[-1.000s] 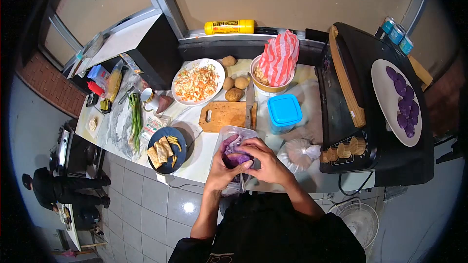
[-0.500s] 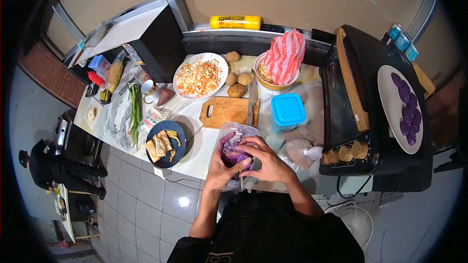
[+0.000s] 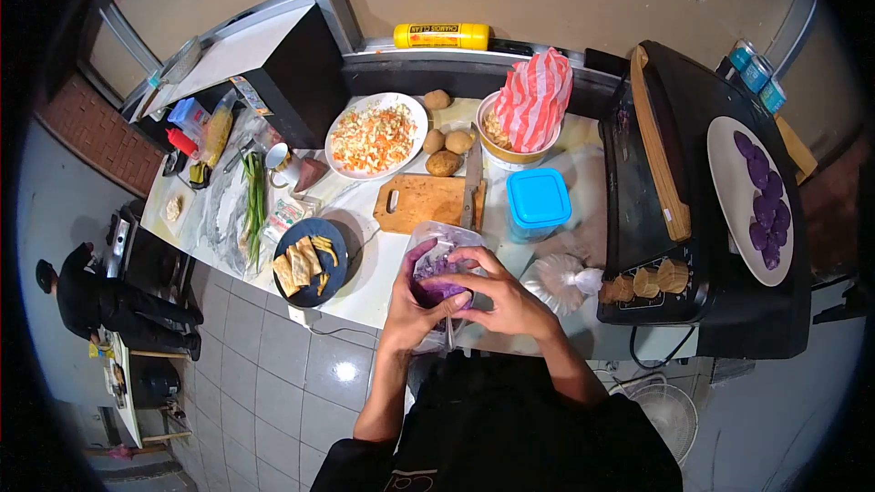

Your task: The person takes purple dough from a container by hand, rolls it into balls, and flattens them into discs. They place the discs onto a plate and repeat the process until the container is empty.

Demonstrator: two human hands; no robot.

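A lump of purple mash is pressed between both of my hands. My left hand cups it from the left, thumb in front. Over its right side curls my right hand, the fingertips meeting the mash. Both hands are above a clear plastic container with more purple mash inside. A thin handle, likely of a spoon, shows at the container's near end. On the black appliance at right, a white oval plate carries several flattened purple patties.
Behind the container lie a cutting board and a knife. A blue-lidded tub and a knotted plastic bag stand right. A dark plate of fried rolls sits left. Beyond are shredded vegetables and potatoes. Another person stands far left.
My fingers have shifted around the purple mash, the right ones spreading a little farther over it. The view has tilted slightly. The other person's arm is now raised toward the stove.
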